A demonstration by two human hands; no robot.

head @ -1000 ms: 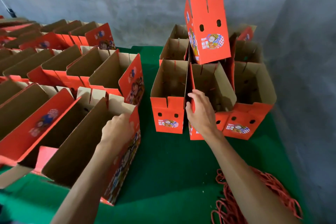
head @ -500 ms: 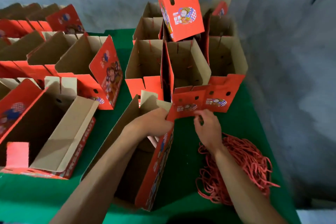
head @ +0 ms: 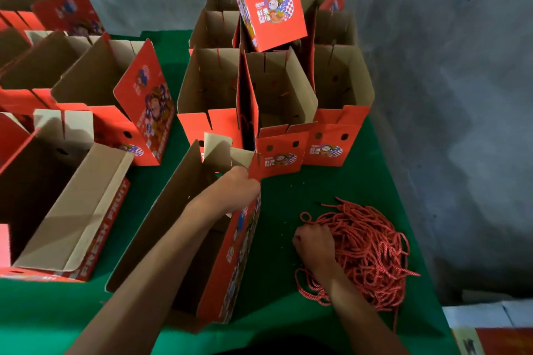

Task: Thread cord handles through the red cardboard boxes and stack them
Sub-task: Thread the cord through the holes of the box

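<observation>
An open red cardboard box (head: 230, 262) stands in front of me on the green table (head: 277, 204). My left hand (head: 240, 186) grips the top edge of its far end. A tangled pile of red cord handles (head: 366, 251) lies to the right of the box. My right hand (head: 314, 245) is closed in the left edge of that pile, fingers curled around cords. A stack of open red boxes (head: 277, 101) rises behind, one box (head: 268, 0) leaning on top with two handle holes.
More open red boxes (head: 95, 101) crowd the left side of the table, one (head: 57, 210) lying on its side with "FRESH FRUIT" printed. A grey wall stands behind and to the right. The table's right edge runs just past the cord pile.
My right hand has dropped from the flap of the stacked box down into the cord pile and closed. My left hand has kept hold of the near box.
</observation>
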